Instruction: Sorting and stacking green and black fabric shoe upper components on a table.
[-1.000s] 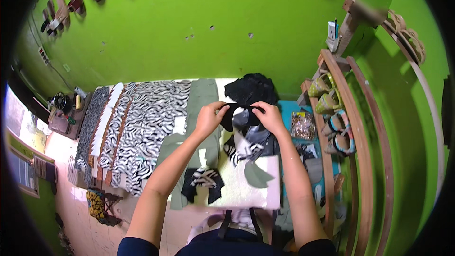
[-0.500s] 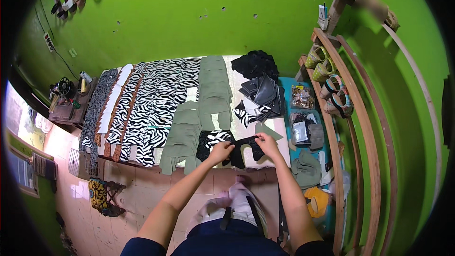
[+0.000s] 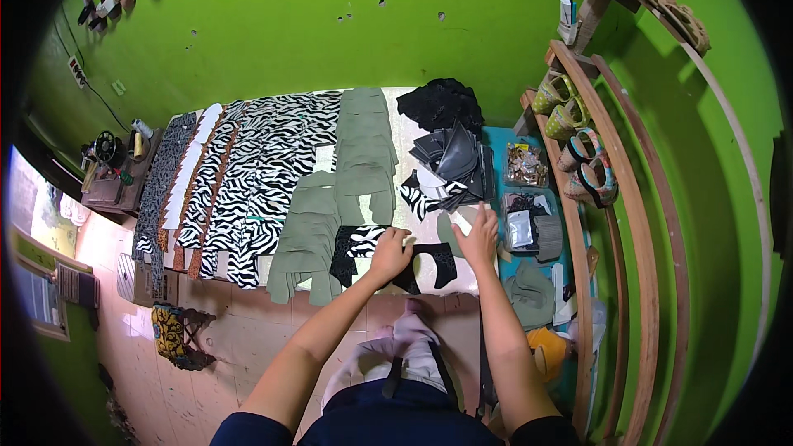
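Over the front of the table, my left hand (image 3: 391, 256) rests on a zebra-print piece (image 3: 363, 239) and black patterned pieces (image 3: 342, 258). Its fingers look extended rather than closed round anything. A black U-shaped cut piece (image 3: 444, 268) lies flat between my hands, its left end partly hidden by the left one. My right hand (image 3: 477, 238) is just above and right of that piece, fingers apart, over a grey-green piece (image 3: 447, 230) it partly covers. Overlapping rows of grey-green pieces (image 3: 304, 235) lie to the left.
Rows of zebra-print pieces (image 3: 227, 227) cover the table's left part. Black pieces (image 3: 450, 157) and black fabric (image 3: 442, 105) are piled at back right. Beside the table stand plastic boxes (image 3: 529, 165) and a wooden rack (image 3: 632, 198) with sandals. A patterned stool (image 3: 169, 339) stands on the floor.
My right hand has let go of the black U-shaped piece and moved up over the grey-green piece. The black piece now lies flat. My left hand has moved slightly up, its fingers straighter.
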`<state>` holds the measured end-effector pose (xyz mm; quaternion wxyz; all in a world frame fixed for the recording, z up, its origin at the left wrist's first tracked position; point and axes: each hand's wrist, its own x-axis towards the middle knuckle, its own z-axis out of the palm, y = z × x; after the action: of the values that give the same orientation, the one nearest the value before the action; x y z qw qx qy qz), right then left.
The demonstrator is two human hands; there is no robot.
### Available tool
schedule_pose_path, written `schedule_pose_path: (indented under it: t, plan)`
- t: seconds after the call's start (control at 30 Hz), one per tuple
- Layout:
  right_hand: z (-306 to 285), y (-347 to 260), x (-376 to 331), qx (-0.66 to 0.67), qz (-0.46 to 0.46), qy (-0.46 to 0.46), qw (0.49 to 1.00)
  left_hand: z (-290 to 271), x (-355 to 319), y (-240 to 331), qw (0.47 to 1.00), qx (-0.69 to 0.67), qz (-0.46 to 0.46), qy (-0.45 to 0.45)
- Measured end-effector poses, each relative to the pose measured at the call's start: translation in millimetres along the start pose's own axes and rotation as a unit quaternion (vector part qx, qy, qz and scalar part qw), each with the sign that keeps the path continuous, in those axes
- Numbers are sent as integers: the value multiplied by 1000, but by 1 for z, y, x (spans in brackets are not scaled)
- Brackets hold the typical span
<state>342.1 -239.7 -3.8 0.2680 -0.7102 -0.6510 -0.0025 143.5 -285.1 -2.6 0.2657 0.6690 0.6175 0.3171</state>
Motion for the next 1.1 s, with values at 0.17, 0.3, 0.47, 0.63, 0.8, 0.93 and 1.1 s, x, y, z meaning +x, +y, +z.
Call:
schedule_pose_path:
  t: [0.17, 0.3, 0.47, 0.63, 0.8, 0.93, 1.1]
  plan:
    - [18, 46, 24, 41, 37, -208, 977, 15, 19, 20, 999, -29, -4, -43]
    - [4, 20, 18, -5, -5, -102, 995, 25, 27, 15, 998, -10, -7, -63]
    - [11, 39, 26, 2, 13, -152, 988, 50, 37, 26, 989, 104, 59, -90]
    - [-11, 24, 37, 153, 92, -273, 945, 56, 41, 22, 989, 115, 16, -94]
    - [-13, 23, 33, 168, -28, -335, 927, 58, 42, 22, 993, 27, -61, -99]
    - [11, 25, 29, 120, -42, -280, 952, 60, 51, 35, 985, -40, -132, -106]
    - [13, 8, 34, 140, 17, -356, 924, 62, 59, 40, 978, -83, -163, -105]
